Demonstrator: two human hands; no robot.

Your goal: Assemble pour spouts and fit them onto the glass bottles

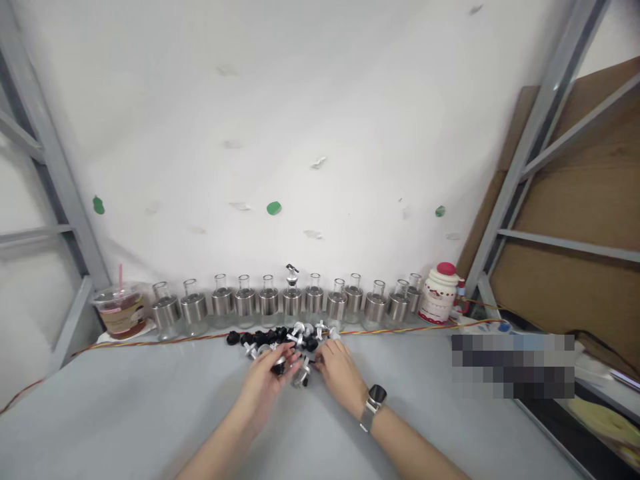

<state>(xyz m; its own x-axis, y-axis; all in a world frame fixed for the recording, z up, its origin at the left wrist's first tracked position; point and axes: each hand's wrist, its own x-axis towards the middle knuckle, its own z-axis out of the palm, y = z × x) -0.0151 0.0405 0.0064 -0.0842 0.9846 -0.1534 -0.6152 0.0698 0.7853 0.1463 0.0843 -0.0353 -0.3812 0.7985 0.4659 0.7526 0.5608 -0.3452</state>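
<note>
My left hand [265, 373] is half curled, palm up, around a silver-and-black bottle stopper [279, 366]. At the right side of a pile of stopper and spout parts, my right hand [337, 367] has its fingers bent together at a dark piece; what they pinch is mostly hidden. The pile mixes black stoppers [260, 337] with silver and clear spout pieces [303, 372], some lying between my hands. Behind it stands a row of glass bottles with steel sleeves [269, 301]. One bottle [292, 301] carries a silver pourer [292, 272]; the other necks look bare.
A twisted red-yellow wire [190, 338] runs across the grey table [125, 413]. A drink cup with a pink straw [123, 312] stands at the left, a white jar with a red lid [439, 293] at the right. Metal frame posts [525, 153] flank the white wall.
</note>
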